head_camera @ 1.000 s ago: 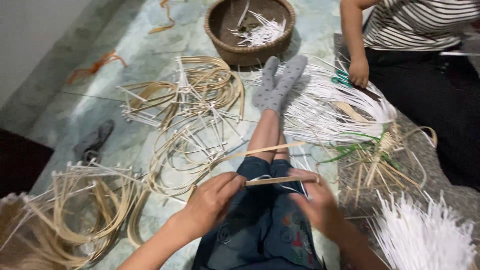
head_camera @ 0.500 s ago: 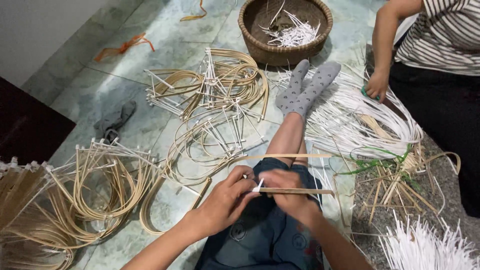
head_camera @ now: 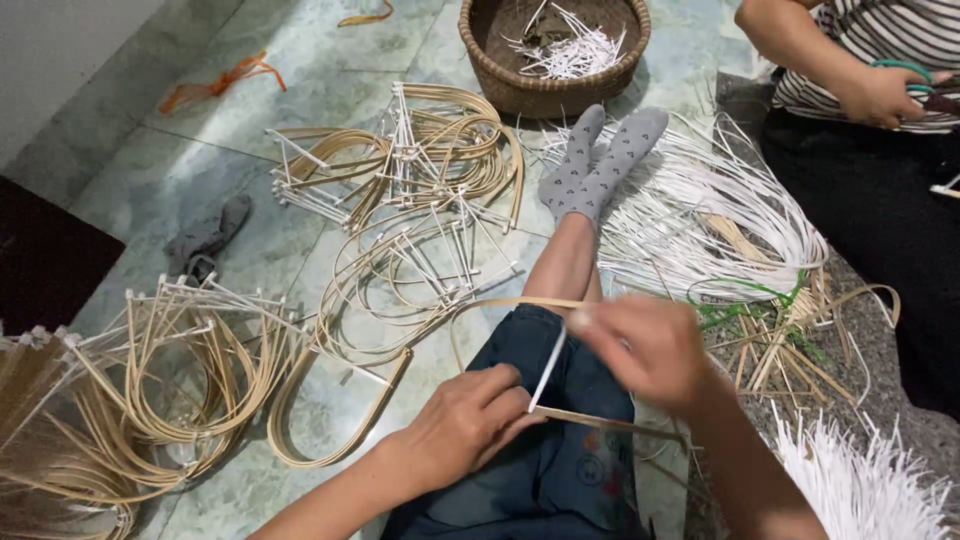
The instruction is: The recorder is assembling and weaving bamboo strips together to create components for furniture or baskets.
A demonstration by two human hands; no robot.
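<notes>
The left hand [head_camera: 470, 425] rests on the lap, its grip pinching the near end of a thin white plastic strip [head_camera: 548, 365] against a bent tan bamboo strip [head_camera: 500, 305]. The right hand [head_camera: 645, 345], raised just right of it, has its grip pressed together on the far end of the white strip. The bamboo strip loops over the dark blue trousers [head_camera: 560, 470]. Bundles of bent bamboo hoops [head_camera: 200, 360] lie left on the floor. A round brown woven basket [head_camera: 555, 50] stands far, beyond the grey socks [head_camera: 600, 160].
</notes>
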